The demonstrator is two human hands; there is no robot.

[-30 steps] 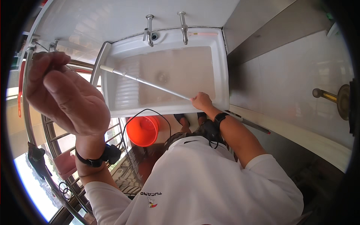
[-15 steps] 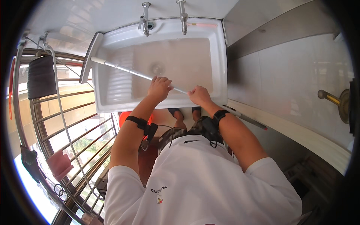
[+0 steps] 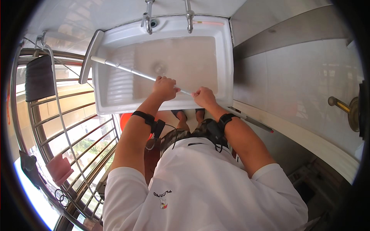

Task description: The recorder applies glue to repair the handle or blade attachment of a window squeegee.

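A thin silver pole (image 3: 137,72) slants over the white sink, its white upper end meeting a long, narrow grey head (image 3: 91,57) at the sink's left rim. That head looks like a squeegee or flat mop. My left hand (image 3: 165,88) is closed around the pole above the basin. Lower along it, near the front rim, my right hand (image 3: 204,97) grips it with bent fingers. A short pale stretch of pole shows between both hands.
The sink (image 3: 227,57) holds cloudy water; two metal taps (image 3: 148,17) overhang its back. Window bars (image 3: 65,109), a hose (image 3: 61,104) and a dark pad (image 3: 40,79) are at left. A red bucket (image 3: 125,120) stands below. A red-tipped bar (image 3: 260,124) lies along the right ledge.
My left hand has shifted slightly toward my right hand, narrowing the gap between them. Both still grip the pole. The view has moved a little.
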